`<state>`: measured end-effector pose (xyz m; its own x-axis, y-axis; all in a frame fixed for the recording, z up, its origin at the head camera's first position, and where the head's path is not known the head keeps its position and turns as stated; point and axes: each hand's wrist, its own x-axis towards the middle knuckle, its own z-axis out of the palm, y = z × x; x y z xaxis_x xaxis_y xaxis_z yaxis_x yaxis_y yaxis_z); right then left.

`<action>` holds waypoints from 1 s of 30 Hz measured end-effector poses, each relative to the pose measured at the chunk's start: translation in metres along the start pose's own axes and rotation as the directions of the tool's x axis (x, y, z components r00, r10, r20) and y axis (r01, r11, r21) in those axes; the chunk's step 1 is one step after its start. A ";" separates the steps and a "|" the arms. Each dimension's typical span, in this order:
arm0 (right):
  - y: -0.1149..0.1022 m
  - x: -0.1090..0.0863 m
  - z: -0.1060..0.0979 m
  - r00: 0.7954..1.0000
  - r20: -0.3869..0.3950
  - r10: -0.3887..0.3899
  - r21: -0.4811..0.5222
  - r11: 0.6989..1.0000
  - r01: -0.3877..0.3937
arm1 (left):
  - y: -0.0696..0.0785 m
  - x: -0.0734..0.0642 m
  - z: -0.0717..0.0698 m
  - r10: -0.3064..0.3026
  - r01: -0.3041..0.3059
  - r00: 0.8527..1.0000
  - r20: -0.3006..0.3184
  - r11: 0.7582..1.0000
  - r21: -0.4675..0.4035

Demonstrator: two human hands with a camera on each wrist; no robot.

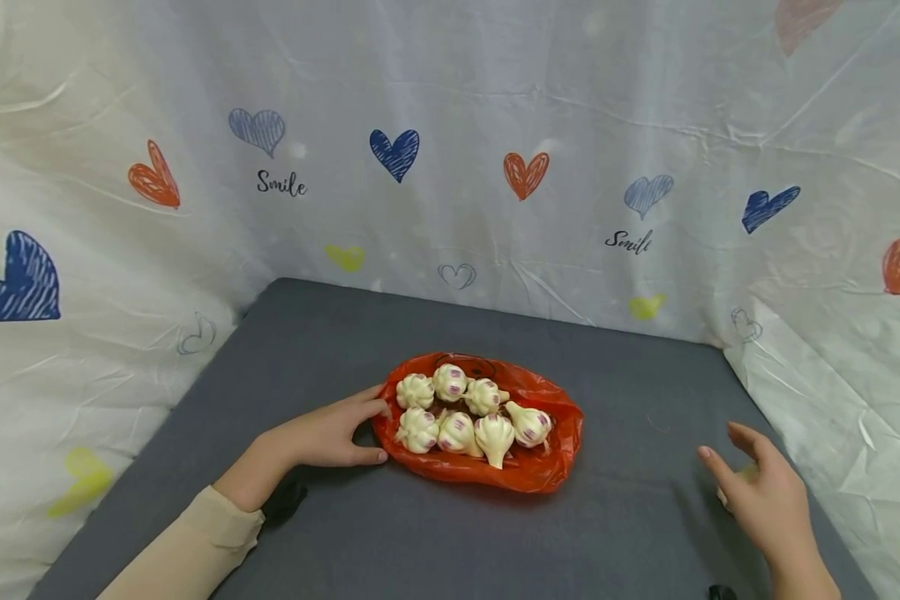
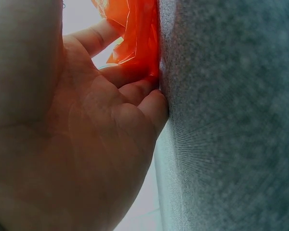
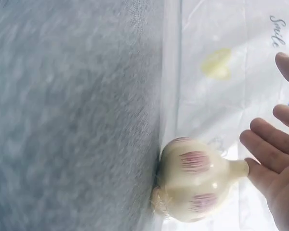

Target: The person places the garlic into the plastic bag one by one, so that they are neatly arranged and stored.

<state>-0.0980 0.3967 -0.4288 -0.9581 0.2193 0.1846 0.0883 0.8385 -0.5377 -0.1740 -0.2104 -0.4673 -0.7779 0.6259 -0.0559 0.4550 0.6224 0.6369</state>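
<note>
In the head view, several cream-coloured garlic bulbs (image 1: 456, 432) with purple streaks lie in an opened red plastic bag (image 1: 547, 471). My left hand (image 1: 337, 429) holds the bag's left edge, thumb at the front and fingers at the side. The left wrist view shows the orange-red film (image 2: 137, 36) against those fingers, low by the table. Far to the right, my right hand (image 1: 768, 492) hovers with fingers spread over one more garlic bulb (image 3: 195, 178), mostly hidden beneath it in the head view. In the right wrist view, this bulb's stem reaches the lower fingers.
A dark grey table (image 1: 330, 350) lies under everything. Behind and at both sides hangs a white curtain (image 1: 450, 83) printed with hearts and "Smile". A dark object (image 1: 722, 592) shows near the right wrist at the bottom edge.
</note>
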 end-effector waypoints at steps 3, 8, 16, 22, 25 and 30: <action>0.003 0.000 -0.002 1.000 -0.002 0.009 -0.014 1.000 -0.009 | 0.001 0.000 0.000 -0.002 0.002 1.000 -0.002 1.000 -0.006; 0.011 0.000 -0.004 1.000 0.017 0.016 -0.047 0.999 -0.015 | 0.001 0.000 -0.001 -0.006 0.006 1.000 -0.005 1.000 0.000; 0.031 0.000 -0.001 0.998 0.063 -0.019 -0.111 0.993 0.026 | 0.003 0.000 -0.001 -0.013 0.013 1.000 -0.002 1.000 0.009; 0.039 0.003 -0.005 0.960 0.245 0.134 -0.087 0.989 -0.116 | 0.004 0.000 0.000 -0.014 0.014 1.000 -0.001 1.000 0.011; 0.040 0.002 -0.006 0.940 0.293 0.173 -0.080 0.985 -0.156 | 0.004 0.000 0.000 -0.013 0.013 1.000 -0.001 1.000 0.009; 0.038 0.001 -0.005 0.941 0.288 0.176 -0.069 0.984 -0.163 | 0.004 -0.001 0.000 -0.008 0.008 1.000 -0.003 1.000 0.005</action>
<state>-0.0939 0.4313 -0.4447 -0.9648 0.2103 -0.1578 0.2617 0.8242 -0.5022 -0.1719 -0.2088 -0.4645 -0.7828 0.6195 -0.0592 0.4505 0.6297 0.6329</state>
